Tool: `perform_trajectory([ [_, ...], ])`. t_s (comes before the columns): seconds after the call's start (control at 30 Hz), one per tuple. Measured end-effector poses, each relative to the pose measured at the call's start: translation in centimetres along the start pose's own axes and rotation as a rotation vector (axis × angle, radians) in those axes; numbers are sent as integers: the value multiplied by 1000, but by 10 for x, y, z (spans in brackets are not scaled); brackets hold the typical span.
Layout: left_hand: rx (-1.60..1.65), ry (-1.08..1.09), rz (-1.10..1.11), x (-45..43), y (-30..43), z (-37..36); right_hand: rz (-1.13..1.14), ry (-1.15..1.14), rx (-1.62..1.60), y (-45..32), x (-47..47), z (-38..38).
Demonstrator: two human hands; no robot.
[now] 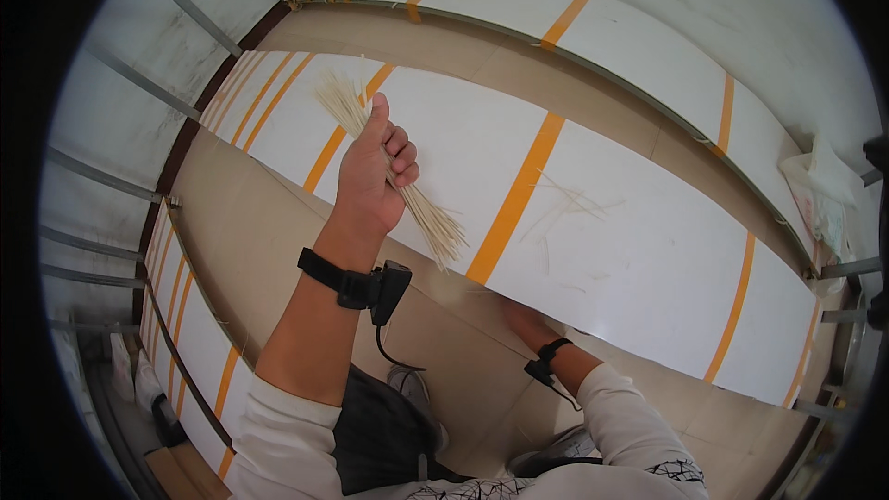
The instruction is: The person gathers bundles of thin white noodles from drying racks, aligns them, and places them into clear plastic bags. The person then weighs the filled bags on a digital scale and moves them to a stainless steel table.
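My left hand (378,163) is closed around a bundle of thin pale sticks (432,222), with the thumb pointing up along it. The two ends of the bundle fan out on either side of the fist. It is held over a long white panel (625,222) banded with orange tape. Several loose thin sticks (573,194) lie scattered on the panel, right of the bundle. My right forearm (566,357) reaches beneath the near edge of that panel. The right hand itself is hidden there, and what it touches does not show.
A second taped white panel (646,48) runs along the far wall. Another panel (223,389) lies at the lower left, near a cardboard piece (182,467). Metal bars (121,173) line the left wall. A plastic bag (826,194) hangs at the right. Tiled floor (479,354) shows between panels.
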State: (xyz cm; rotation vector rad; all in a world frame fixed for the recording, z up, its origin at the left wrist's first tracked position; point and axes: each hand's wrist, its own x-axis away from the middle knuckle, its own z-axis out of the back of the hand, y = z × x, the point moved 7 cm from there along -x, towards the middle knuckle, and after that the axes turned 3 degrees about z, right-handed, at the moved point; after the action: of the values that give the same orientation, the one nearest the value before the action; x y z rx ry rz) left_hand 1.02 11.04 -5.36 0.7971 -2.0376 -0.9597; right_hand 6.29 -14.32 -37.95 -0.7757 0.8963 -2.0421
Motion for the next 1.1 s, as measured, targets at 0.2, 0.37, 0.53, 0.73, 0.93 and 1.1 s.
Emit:
perform_trajectory([
  [0.2,26,-31,-12,-7,12,2,328,41,427,32,6,-24],
  [0.37,-73,-55,-62,-7,31,28,334,-315,292,-56,63,41],
  [0.53,-222,47,-106,5,58,67,568,274,478,-86,25,170],
  [0.73,-280,78,-55,49,64,55,806,-330,158,-118,37,3],
  [0.93,-395,56,213,96,26,43,858,-205,44,-152,-6,-169],
  [1.1,-504,42,342,108,13,62,976,-460,159,-157,0,-225],
])
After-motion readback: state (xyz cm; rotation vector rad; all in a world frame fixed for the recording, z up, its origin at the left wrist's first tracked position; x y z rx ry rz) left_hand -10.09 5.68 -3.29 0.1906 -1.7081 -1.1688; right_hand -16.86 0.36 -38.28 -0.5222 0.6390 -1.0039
